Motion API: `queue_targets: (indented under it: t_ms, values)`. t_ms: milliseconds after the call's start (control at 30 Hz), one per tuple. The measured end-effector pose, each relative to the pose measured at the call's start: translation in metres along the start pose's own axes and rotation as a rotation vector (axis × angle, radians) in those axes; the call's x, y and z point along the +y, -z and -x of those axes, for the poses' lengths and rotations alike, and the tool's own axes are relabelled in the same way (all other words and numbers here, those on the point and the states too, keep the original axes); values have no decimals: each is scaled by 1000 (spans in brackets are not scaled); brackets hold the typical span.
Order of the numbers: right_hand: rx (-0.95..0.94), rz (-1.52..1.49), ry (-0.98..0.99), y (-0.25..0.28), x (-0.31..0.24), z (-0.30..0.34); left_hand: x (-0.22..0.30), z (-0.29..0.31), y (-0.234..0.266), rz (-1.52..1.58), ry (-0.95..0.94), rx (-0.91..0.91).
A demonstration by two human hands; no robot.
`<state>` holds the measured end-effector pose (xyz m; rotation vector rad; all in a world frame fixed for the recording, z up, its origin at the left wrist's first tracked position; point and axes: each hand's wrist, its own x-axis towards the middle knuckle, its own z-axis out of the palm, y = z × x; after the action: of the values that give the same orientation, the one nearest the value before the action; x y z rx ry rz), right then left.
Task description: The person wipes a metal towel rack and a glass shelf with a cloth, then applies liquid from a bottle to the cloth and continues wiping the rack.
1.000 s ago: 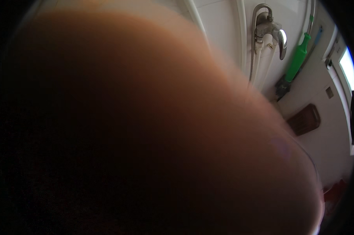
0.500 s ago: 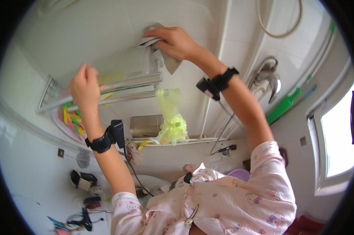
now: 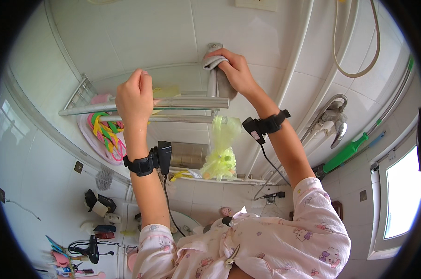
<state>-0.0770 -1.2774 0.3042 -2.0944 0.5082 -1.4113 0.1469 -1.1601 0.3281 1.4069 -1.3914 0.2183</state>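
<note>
Grey cloth (image 3: 225, 83) hangs from my right hand (image 3: 238, 74), whose fingers press it around the metal bracket (image 3: 212, 83) at the right end of a glass wall shelf (image 3: 182, 72). My left hand (image 3: 135, 97) is closed in a fist at the shelf's front metal rail (image 3: 192, 102). The rail passes behind that hand, and whatever its fingers grip is hidden. A sheer yellow-green mesh piece (image 3: 222, 153) dangles from the lower bar, below my right hand. Colourful braided strands (image 3: 107, 132) hang under the rail's left part.
A shower mixer tap (image 3: 334, 121) and white pipes (image 3: 289, 60) are on the wall to the right, near a green-handled pole (image 3: 345, 156). At far right is a window (image 3: 401, 190). A hair dryer (image 3: 92, 251) hangs at lower left. Cables trail from both wrist straps.
The view has shifted, so the shelf sits further right and more level. My right hand with the cloth is now slightly lower on the bracket. My left hand stays at the rail.
</note>
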Motion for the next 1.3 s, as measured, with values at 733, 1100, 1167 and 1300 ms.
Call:
queue_targets:
  t_ms: [733, 1100, 1167, 1300]
  values:
    - [615, 362, 512, -3, -70, 112, 0, 2, 0, -124, -156, 76]
    - [299, 952, 989, -13, -65, 89, 3, 3, 0, -94, -127, 70]
    - [283, 988, 1004, -2, -63, 95, 0, 4, 0, 1, -33, 25]
    - [335, 955, 1033, 20, -56, 104, -4, 2, -2, -19, -93, 49]
